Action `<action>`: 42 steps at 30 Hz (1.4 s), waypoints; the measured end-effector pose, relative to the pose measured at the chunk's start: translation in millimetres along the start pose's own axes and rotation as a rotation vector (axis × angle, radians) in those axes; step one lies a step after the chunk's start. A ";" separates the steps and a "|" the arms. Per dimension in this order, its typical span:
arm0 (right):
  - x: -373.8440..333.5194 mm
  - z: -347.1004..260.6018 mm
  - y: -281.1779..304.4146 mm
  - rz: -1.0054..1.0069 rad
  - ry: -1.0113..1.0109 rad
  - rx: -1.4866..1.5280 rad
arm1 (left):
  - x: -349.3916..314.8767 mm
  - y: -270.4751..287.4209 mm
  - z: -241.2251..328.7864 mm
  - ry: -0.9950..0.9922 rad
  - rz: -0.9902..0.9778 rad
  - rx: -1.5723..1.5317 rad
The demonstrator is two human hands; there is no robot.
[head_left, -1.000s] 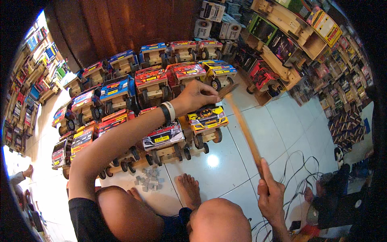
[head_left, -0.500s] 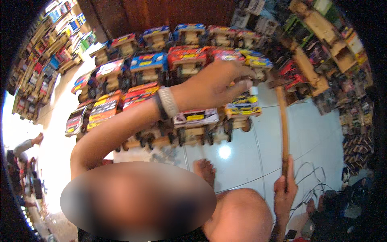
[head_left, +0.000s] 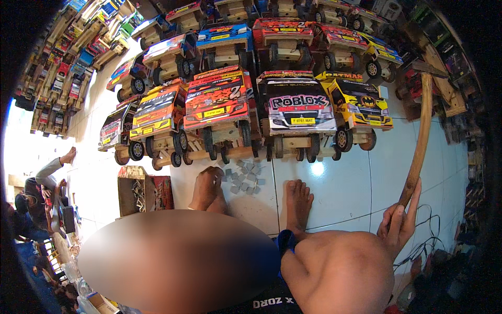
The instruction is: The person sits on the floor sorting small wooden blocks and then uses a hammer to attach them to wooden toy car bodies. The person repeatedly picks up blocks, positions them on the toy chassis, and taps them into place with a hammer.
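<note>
On the right, my right hand (head_left: pixel 400 221) is closed around the lower end of a hammer (head_left: pixel 421 133). Its wooden handle points up and away, with the dark head at the far end, beside the toy trucks. My left hand is out of sight; a large blurred patch covers the lower middle. Wooden toy trucks with printed bodies stand in rows before me. The front row includes a black-and-white truck (head_left: pixel 302 104), a yellow-and-black truck (head_left: pixel 361 102) and a red-orange truck (head_left: pixel 217 99).
Small grey square pieces (head_left: pixel 243 177) lie on the tiled floor (head_left: pixel 334 191) between my bare feet. Left of them sits an open box (head_left: pixel 135 196) with small pieces inside. Cables (head_left: pixel 431 225) curl at the right. Another person (head_left: pixel 39 196) sits at far left, and stacked trucks (head_left: pixel 68 68) line that side.
My left arm, which reached across the trucks, has gone out of view. The right hand still holds the hammer. The view has shifted, showing both feet and the box.
</note>
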State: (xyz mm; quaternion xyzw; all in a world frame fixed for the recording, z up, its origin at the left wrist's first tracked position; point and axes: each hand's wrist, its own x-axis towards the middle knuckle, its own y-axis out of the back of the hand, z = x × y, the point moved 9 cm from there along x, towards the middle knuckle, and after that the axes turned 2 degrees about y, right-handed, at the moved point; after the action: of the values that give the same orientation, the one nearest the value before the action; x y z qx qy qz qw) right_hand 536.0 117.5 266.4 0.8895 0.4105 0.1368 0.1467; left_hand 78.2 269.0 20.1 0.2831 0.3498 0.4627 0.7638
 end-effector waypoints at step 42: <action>-10.5 8.0 -59.8 -0.197 -0.137 0.137 | -28.3 60.9 63.5 -0.203 -0.023 -0.495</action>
State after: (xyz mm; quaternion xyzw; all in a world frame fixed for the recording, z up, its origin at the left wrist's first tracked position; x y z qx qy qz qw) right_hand 491.1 145.3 235.5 0.8601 0.4933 0.0325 0.1261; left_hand 88.5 261.6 111.7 0.1284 0.1506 0.4946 0.8463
